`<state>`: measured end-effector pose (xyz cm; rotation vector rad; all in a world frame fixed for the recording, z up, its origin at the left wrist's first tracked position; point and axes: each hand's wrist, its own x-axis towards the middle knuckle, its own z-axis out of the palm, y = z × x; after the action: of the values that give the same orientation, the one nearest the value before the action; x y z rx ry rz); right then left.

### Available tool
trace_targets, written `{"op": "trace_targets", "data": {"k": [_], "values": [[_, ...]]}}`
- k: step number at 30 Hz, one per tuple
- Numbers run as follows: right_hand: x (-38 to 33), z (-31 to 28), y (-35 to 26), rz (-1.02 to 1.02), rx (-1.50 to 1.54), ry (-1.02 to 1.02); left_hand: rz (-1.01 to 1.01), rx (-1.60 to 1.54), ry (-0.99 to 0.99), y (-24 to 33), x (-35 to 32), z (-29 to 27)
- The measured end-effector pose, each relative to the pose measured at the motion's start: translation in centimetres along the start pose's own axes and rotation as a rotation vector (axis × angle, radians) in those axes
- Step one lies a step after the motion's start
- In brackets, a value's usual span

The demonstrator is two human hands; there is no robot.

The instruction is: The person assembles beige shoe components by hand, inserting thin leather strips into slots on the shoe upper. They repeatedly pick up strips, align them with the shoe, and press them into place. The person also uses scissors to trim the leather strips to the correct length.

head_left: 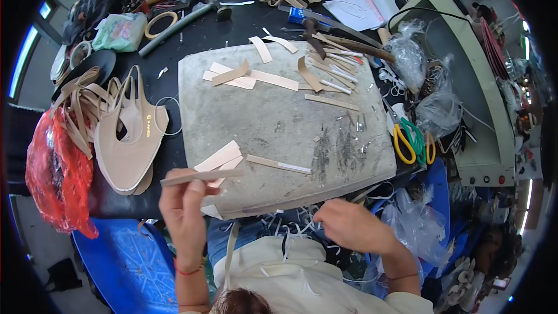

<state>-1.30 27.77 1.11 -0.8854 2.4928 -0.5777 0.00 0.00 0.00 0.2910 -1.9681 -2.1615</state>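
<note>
My left hand is raised over the near left corner of the pale worn work board. Thumb and fingers pinch a narrow beige leather strip, which lies almost level across them. Just beyond it, several wider pale strips overlap on the board. To their right rests a thin strip with a white end. My right hand is in front of the board's near edge, above my lap, its fingers curled together. Whether anything small is between those fingertips cannot be made out.
Loose strips and a hammer lie on the board's far part. Green- and yellow-handled scissors stand at its right. Beige shoe uppers and a red plastic bag sit left. A blue stool is below.
</note>
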Motion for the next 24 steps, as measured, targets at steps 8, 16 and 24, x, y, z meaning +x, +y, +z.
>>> {"op": "trace_targets", "data": {"k": [8,16,24], "values": [[5.0,-1.6,3.9,0.181,-0.563,0.578,0.002,0.042,-0.150,-0.8,-1.0,3.3],[5.8,-1.2,3.9,0.210,-0.596,0.573,-0.021,0.046,-0.150,-1.9,-1.6,1.8],[6.0,-1.1,4.0,0.207,-0.547,0.565,-0.006,0.012,-0.142,-1.7,-2.1,2.1]]}}
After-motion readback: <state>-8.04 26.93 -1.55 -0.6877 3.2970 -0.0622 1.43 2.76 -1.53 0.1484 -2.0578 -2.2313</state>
